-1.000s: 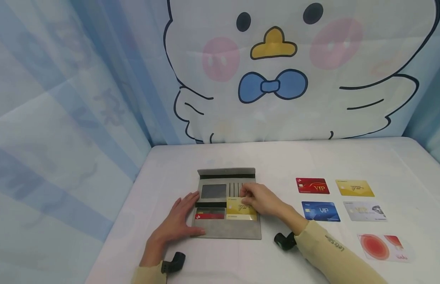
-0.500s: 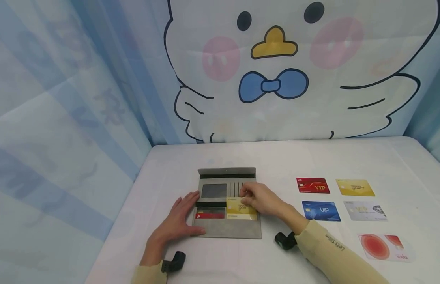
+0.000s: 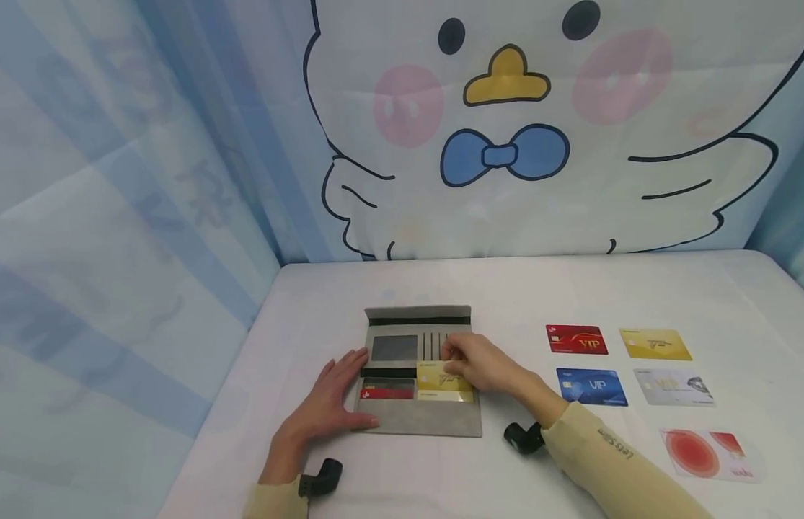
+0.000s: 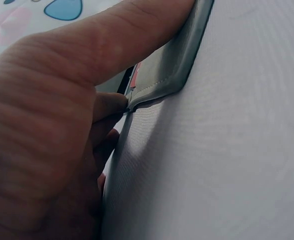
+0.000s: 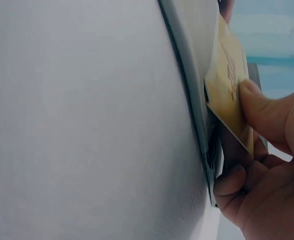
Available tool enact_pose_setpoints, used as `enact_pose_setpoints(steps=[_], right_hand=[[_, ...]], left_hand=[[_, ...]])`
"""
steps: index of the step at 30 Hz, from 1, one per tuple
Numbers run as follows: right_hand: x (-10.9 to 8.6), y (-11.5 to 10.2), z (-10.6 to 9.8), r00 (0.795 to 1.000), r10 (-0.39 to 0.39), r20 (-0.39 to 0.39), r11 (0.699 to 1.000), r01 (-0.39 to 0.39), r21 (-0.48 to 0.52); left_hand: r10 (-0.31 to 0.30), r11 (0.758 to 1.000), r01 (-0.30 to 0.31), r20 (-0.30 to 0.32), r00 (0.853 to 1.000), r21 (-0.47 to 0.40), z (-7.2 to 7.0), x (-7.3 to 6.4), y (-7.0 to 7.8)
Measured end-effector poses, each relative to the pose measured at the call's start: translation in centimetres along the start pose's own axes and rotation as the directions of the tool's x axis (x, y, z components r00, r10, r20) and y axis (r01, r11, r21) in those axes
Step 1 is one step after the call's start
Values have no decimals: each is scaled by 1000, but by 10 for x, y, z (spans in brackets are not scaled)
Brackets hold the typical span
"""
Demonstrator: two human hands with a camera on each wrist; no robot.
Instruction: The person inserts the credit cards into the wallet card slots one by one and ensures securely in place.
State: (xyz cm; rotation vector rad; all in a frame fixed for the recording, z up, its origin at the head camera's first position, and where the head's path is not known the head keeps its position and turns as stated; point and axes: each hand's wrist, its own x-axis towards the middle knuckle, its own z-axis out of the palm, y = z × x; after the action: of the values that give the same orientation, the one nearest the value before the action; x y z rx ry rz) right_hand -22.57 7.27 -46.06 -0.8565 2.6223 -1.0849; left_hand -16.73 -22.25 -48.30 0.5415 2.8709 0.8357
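A grey wallet (image 3: 427,419) lies unfolded on the white table. Its upper half has a clear window and a row of slits; a red card (image 3: 385,393) shows in the lower left pocket. My right hand (image 3: 484,366) pinches a gold card (image 3: 433,380) over the lower right pocket. In the right wrist view the thumb is on the gold card's (image 5: 230,92) face, and the card tilts up from the wallet. My left hand (image 3: 330,396) rests along the wallet's left edge, fingers extended, thumb on the lower flap. The pocket's mouth is hidden behind the card.
To the right on the table lie a red VIP card (image 3: 577,339), another gold card (image 3: 655,344), a blue VIP card (image 3: 592,388), a silver card (image 3: 674,388) and a white card with red circles (image 3: 709,455). A printed curtain (image 3: 505,216) hangs behind the table.
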Motion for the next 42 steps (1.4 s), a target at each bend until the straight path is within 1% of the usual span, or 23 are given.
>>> enact_pose_setpoints(steps=[7,17,25,31,36,42], right_hand=[[-2,0,2,999,17,-36,1000,-17,6],[-8,2,3,997,65,-33,998,-65,17],[-4,4,3,1000,20,-11,999,-20,32],[-3,4,4,1000,19,5,1000,-19,21],[-4,2,3,1000,-2,29,1000,1,13],[-3,1,1,999,8,33,1000,-7,-20]], left_hand=[[-9,1000,9,3,1000,0,-1,1,1],[-19,1000,20,12,1000,-14,3,-1,-1],[-17,1000,17,2,1000,-13,1,0,0],[-15,1000,15,15,1000,-9,0,-1,0],[-18,1000,18,14,1000,-8,-2,-1,1],[-11,1000,10,16,1000,10,-2,0,0]])
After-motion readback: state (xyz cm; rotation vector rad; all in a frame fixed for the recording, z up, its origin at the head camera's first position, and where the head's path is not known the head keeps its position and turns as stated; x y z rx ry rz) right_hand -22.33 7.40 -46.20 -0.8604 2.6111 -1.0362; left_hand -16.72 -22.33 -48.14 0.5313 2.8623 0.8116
